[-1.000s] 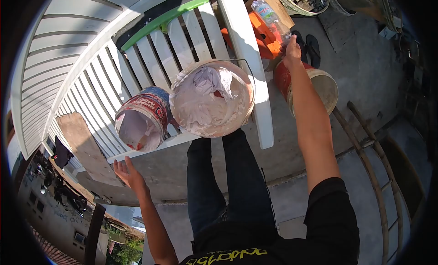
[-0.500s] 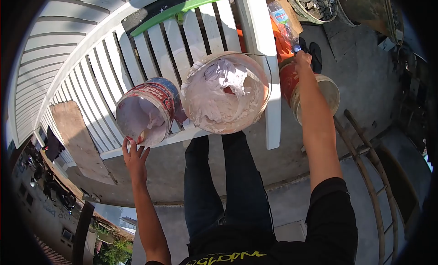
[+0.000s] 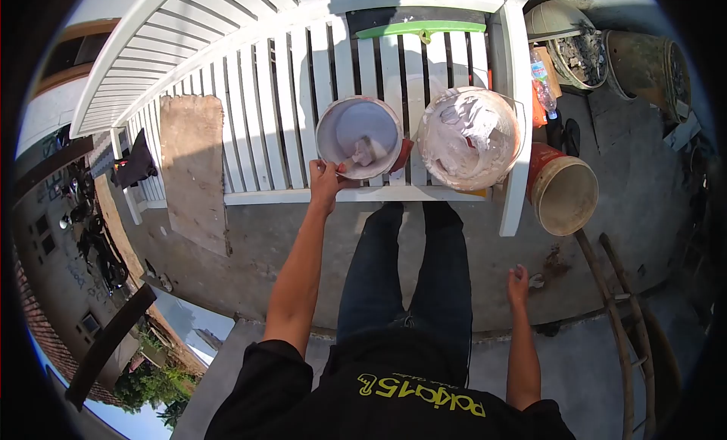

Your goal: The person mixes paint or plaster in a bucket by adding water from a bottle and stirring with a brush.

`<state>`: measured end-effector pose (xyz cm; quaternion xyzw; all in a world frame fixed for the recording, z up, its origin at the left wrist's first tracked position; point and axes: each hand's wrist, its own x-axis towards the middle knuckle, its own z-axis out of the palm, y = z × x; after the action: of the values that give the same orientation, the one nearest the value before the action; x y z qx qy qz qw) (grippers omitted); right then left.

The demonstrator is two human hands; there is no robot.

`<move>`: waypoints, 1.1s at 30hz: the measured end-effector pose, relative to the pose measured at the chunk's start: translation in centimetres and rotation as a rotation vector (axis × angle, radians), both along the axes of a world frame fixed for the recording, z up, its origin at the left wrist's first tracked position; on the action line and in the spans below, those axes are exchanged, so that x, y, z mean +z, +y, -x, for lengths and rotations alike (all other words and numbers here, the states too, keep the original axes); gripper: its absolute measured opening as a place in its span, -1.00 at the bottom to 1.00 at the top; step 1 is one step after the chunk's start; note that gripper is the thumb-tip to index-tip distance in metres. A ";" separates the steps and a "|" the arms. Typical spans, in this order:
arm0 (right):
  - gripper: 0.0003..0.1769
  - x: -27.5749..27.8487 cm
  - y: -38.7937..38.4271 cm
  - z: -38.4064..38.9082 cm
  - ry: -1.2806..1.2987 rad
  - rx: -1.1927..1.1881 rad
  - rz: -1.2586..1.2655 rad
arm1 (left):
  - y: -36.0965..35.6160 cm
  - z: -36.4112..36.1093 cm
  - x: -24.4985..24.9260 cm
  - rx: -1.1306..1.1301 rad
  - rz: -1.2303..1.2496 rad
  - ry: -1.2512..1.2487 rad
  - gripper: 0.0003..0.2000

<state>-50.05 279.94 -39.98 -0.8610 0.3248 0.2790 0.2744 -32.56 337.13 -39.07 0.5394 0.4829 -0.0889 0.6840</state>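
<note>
My left hand [image 3: 324,185] is closed at the near rim of a paint bucket [image 3: 322,141] on the white bench. Inside the bucket lies a paintbrush [image 3: 365,152], its handle end close to my fingertips. Beside it on the right stands a wider bucket [image 3: 509,156] smeared with pale paint, a crumpled whitish plastic sheet [image 3: 469,118] in it. My right hand [image 3: 517,285] hangs over the floor to the right of my legs, empty, with fingers loosely curled and slightly apart.
A plastic bottle [image 3: 542,80] lies beyond the bench's right leg. A red-and-cream bucket [image 3: 564,198] lies tipped on the floor near a bamboo ladder [image 3: 617,319]. A worn board [image 3: 193,167] leans on the bench's left part. A green-edged tool [image 3: 420,29] rests at the back.
My right hand has let go of the bottle and drawn back toward me. The paint bucket, earlier tilted toward me, now stands more upright with my left hand at its rim. The view has shifted.
</note>
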 end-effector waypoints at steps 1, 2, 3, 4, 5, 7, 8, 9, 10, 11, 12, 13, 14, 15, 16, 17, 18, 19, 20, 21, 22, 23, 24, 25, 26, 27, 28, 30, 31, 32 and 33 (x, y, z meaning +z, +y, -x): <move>-0.48 0.7 -0.6 5.6 0.082 -0.055 -0.020 | -0.3 0.3 0.5 -0.012 -0.019 -0.014 -0.73; -0.47 3.7 0.7 8.8 0.188 -0.306 -0.176 | -0.4 0.7 1.4 -0.029 -0.033 -0.031 -0.75; -0.47 6.1 1.5 12.6 0.212 -0.374 -0.241 | -0.4 1.5 2.6 -0.040 -0.036 -0.029 -0.74; -0.50 7.6 1.8 17.1 0.230 -0.423 -0.230 | -0.4 2.2 4.0 -0.051 -0.038 -0.028 -0.74; -0.53 8.0 2.2 20.7 0.243 -0.470 -0.222 | -0.4 2.7 5.2 -0.062 -0.041 -0.032 -0.74; -0.57 10.0 3.7 25.4 0.312 -0.528 -0.207 | -0.1 4.7 7.9 -0.161 -0.046 -0.040 -0.72; -0.55 10.0 3.9 27.1 0.311 -0.514 -0.260 | -0.1 5.4 9.9 -0.216 -0.033 -0.035 -0.71; -0.53 10.1 4.0 28.9 0.314 -0.503 -0.310 | -0.5 6.4 11.9 -0.273 -0.018 -0.025 -0.69; -0.50 10.3 3.8 30.3 0.312 -0.489 -0.361 | -1.2 7.2 13.8 -0.315 -0.013 -0.036 -0.70; -0.50 10.3 3.8 30.6 0.272 -0.526 -0.384 | -2.0 7.8 15.8 -0.358 -0.010 -0.051 -0.71; -0.50 10.1 3.6 30.8 0.234 -0.565 -0.408 | -3.0 8.7 17.8 -0.403 -0.008 -0.063 -0.72; -0.49 9.7 3.5 30.4 0.192 -0.604 -0.433 | -4.3 9.4 19.7 -0.428 0.009 -0.068 -0.72; -0.48 9.4 3.1 29.9 0.130 -0.605 -0.422 | -5.8 10.4 21.6 -0.454 0.027 -0.070 -0.72; -0.48 9.3 2.5 29.1 0.069 -0.608 -0.410 | -7.5 11.3 23.2 -0.483 0.046 -0.071 -0.71; -0.48 10.8 2.4 27.4 0.031 -0.565 -0.396 | -9.2 12.3 24.6 -0.515 0.056 -0.081 -0.71; -0.49 12.6 2.1 25.8 -0.005 -0.524 -0.382 | -11.1 13.4 25.8 -0.549 0.067 -0.089 -0.70; -0.49 12.7 1.0 25.5 -0.097 -0.471 -0.358 | -13.0 14.4 26.7 -0.587 0.076 -0.097 -0.69; -0.50 13.0 0.0 25.9 -0.180 -0.424 -0.331 | -15.1 15.7 27.2 -0.612 0.074 -0.120 -0.69; -0.51 14.9 -0.5 26.3 -0.237 -0.396 -0.300 | -17.1 17.2 27.8 -0.649 0.074 -0.133 -0.69; -0.52 17.1 -1.1 26.1 -0.305 -0.369 -0.264 | -19.2 18.1 28.3 -0.689 0.073 -0.158 -0.68; -0.53 18.6 -1.9 26.3 -0.359 -0.394 -0.260 | -21.3 18.8 29.0 -0.716 0.086 -0.170 -0.69; -0.55 20.4 -2.5 27.2 -0.403 -0.418 -0.251 | -23.4 20.1 29.9 -0.740 0.104 -0.171 -0.69; -0.54 22.7 -3.1 27.8 -0.420 -0.429 -0.259 | -25.3 21.2 30.6 -0.763 0.123 -0.168 -0.69; -0.54 25.5 -3.6 28.1 -0.434 -0.434 -0.263 | -27.2 22.3 31.2 -0.814 0.134 -0.186 -0.69; -0.54 28.0 -4.2 28.3 -0.452 -0.434 -0.267 | -29.1 23.0 31.8 -0.861 0.146 -0.208 -0.69; -0.56 30.0 -4.8 28.7 -0.504 -0.449 -0.260 | -30.8 23.7 32.5 -0.904 0.157 -0.230 -0.69; -0.59 31.8 -5.1 29.0 -0.553 -0.460 -0.254 | -32.4 24.4 33.1 -0.962 0.173 -0.246 -0.68; -0.64 35.6 -5.8 29.6 -0.643 -0.443 -0.222 | -35.4 25.5 34.3 -1.083 0.203 -0.282 -0.65; -0.66 37.6 -6.2 29.7 -0.687 -0.416 -0.195 | -36.9 25.8 34.9 -1.141 0.213 -0.293 -0.64; -0.68 39.4 -6.5 29.5 -0.731 -0.389 -0.164 | -38.4 26.0 35.5 -1.199 0.224 -0.305 -0.62; -0.68 41.0 -6.8 29.5 -0.759 -0.357 -0.142 | -39.9 26.2 36.0 -1.258 0.235 -0.315 -0.61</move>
<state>-79.51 273.13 0.98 -0.8120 0.3245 -0.0882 0.4770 -58.76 297.22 -3.06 0.6469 -0.0434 -0.4440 0.6184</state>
